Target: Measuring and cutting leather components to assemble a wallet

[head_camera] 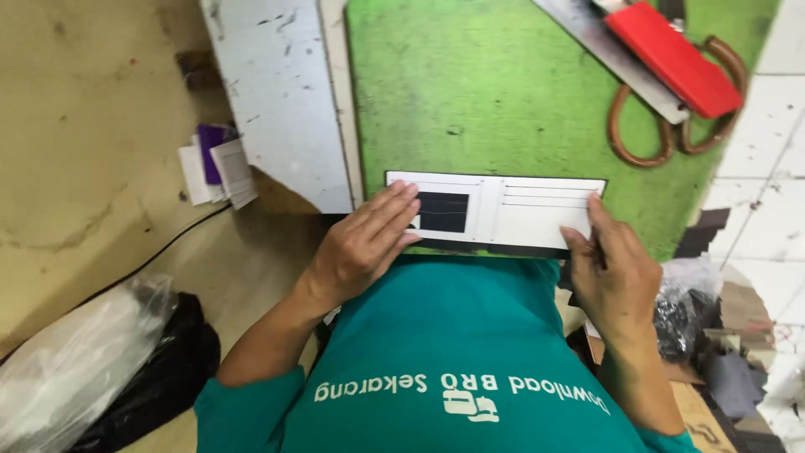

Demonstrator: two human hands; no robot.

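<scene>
Where the hands meet: green mat [503,92] on a table, tiled floor to the right.
Template [503,211]: white, slotted, flat under both hands.
Left hand [365,243]: fingers spread, pressing it.
Right hand [616,268]: pinching its right edge.
Beyond the right hand: scissors [671,134], red block [671,57].

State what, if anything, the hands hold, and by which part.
Both hands press a white template flat on the green mat: left hand on its left end, right hand at its right edge. Neither lifts it.

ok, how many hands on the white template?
2. The left hand lies flat on the white rectangular card template at its left end; the right hand presses its right end. None hidden, as far as visible.
</scene>
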